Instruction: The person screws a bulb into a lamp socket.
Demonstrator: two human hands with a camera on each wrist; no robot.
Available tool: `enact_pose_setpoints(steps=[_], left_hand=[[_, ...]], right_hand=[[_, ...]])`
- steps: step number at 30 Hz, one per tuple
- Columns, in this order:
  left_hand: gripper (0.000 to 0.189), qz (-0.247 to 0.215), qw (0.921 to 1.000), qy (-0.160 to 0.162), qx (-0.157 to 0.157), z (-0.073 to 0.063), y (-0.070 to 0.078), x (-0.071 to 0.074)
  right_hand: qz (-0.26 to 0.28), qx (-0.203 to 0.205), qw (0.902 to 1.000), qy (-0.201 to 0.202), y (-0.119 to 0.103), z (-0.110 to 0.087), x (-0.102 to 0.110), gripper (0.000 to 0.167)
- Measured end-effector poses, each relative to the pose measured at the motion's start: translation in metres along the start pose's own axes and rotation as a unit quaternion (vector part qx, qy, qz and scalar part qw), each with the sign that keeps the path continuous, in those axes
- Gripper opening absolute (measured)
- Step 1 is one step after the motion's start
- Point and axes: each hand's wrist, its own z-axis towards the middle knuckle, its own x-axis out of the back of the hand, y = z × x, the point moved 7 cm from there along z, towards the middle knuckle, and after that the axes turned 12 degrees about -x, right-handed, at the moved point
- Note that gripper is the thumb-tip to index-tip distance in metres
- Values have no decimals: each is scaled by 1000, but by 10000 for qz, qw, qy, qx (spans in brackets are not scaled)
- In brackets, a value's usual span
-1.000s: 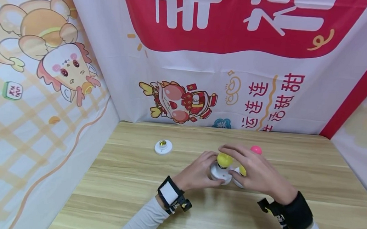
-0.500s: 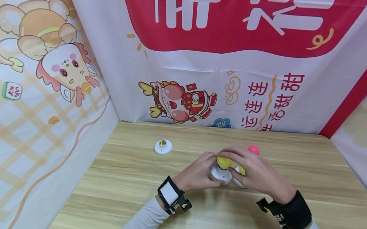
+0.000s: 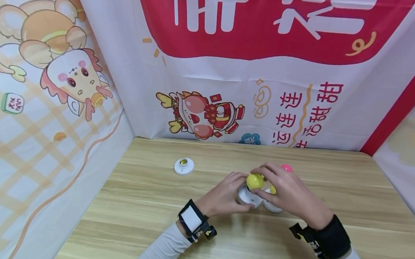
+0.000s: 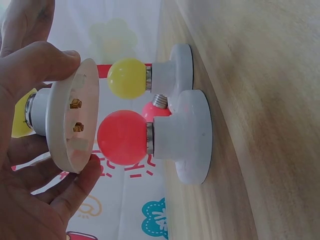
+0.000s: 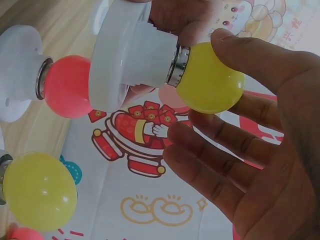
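My left hand (image 3: 222, 194) grips the rim of a white round lamp socket (image 3: 248, 200), held up above the table. A yellow light bulb (image 3: 255, 182) sits in that socket, and my right hand (image 3: 291, 193) pinches the bulb between thumb and fingers. In the right wrist view the bulb's metal collar (image 5: 178, 66) shows at the socket mouth. The socket's underside, with brass screws (image 4: 76, 103), faces the left wrist camera. Beyond it, a red bulb (image 4: 122, 137) and a second yellow bulb (image 4: 126, 79) stand in white sockets on the table.
A bare white socket (image 3: 184, 166) lies at the back left of the wooden table (image 3: 143, 221). A loose pink bulb (image 3: 287, 167) shows behind my right hand, its threaded end visible in the left wrist view. Printed cloth (image 3: 204, 71) hangs behind and beside the table.
My right fingers have shifted around the yellow bulb, from over its top to its side, leaving more of it visible. My left hand keeps the socket in place.
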Motion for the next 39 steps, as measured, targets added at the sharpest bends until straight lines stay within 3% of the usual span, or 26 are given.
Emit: enact_pose_setpoints(steps=[8,15,20,30,39], left_hand=[[77,17,10000,74,6,-1,-1,1],[83,-17,9999,44,88,-2,-4,1],[81,12,10000,41,81,-2,-4,1],[79,-36,10000,14,-7,-1,-2,0],[74,101,9999,45,-71,0,-2,2]], right_hand=[[147,-62,9996,-238,3,-1,0,65],[318,326,9978,-485,-2,-4,-1,62],[312,354,9977,-487,-2,-4,-1,55],[176,-18,9991,-387,1,-2,-3,53],[7,-50,9998,-177,2,0,-1,59]])
